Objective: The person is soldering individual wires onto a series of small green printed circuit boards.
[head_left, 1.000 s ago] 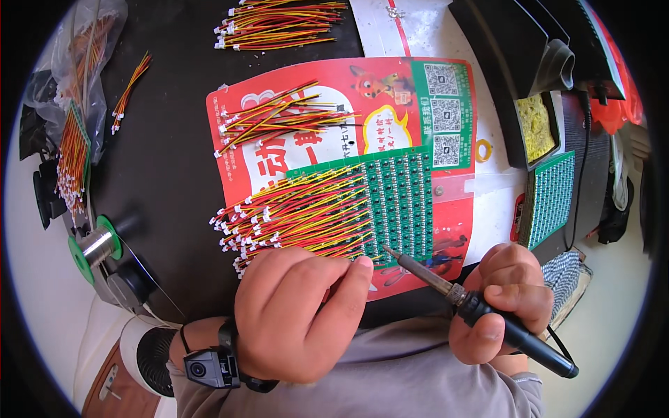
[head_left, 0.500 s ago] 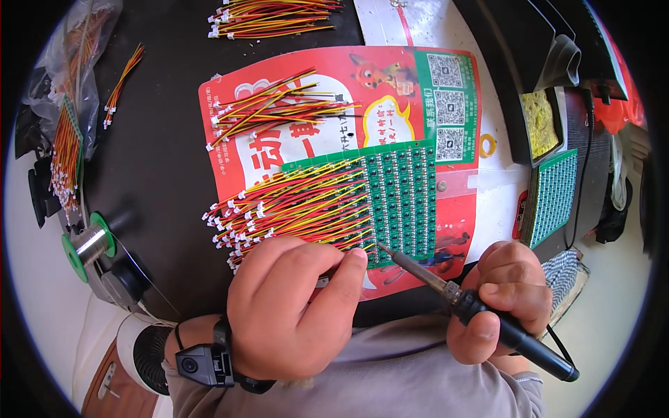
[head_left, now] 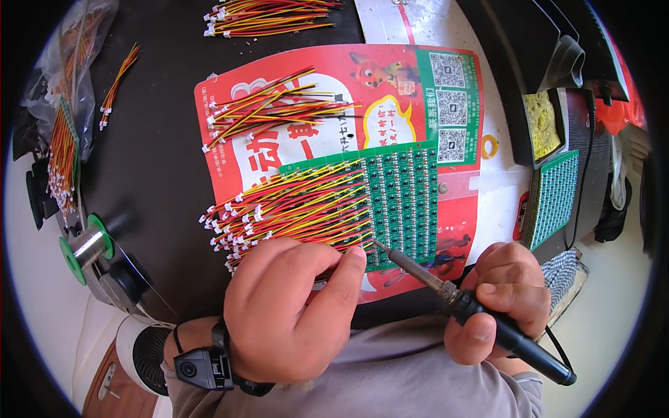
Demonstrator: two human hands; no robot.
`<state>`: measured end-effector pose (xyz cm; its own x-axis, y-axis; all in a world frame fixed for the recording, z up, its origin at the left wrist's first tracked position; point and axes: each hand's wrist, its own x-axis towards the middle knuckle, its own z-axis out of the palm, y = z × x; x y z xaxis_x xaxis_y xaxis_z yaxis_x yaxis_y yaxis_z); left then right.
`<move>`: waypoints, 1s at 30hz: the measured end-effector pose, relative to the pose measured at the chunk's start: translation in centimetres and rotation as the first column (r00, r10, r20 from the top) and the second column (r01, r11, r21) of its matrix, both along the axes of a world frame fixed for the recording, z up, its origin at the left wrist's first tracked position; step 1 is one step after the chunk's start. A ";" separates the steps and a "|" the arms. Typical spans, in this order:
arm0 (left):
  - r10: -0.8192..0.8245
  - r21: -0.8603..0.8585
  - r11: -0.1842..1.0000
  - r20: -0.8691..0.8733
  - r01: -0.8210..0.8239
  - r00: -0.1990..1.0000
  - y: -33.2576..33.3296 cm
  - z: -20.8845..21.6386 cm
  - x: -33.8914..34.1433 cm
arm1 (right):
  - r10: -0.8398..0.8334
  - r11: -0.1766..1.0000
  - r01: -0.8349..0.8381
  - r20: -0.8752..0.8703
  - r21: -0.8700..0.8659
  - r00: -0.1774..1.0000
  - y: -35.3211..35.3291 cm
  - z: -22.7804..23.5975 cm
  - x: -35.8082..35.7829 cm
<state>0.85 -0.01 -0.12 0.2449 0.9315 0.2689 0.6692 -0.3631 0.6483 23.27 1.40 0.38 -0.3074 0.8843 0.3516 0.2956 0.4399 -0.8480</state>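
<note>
As the red sheet [head_left: 334,64] carries the green board [head_left: 404,209], my right grip [head_left: 514,287] wraps the soldering iron [head_left: 467,306], its long axis slanting, tip pointing forward-left at the board's near part; close by, my left grip [head_left: 293,306] pinches a thin wire [head_left: 370,249].

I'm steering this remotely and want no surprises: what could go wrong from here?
If hot, the iron might burn the left hand, whose thumb is close to the tip. The tip also sits beside crowded wires, so a small slip could scorch them.
</note>
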 end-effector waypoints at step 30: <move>-0.069 0.058 0.995 -0.120 0.076 0.990 -0.4 0.3 -0.4 | 0.012 0.999 -0.012 -0.023 0.030 1.000 0.1 0.0 0.1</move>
<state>0.49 -0.42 0.16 0.3447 0.8924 0.2913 0.7099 -0.4508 0.5411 23.33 1.55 0.37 -0.3095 0.8695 0.3849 0.2706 0.4685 -0.8410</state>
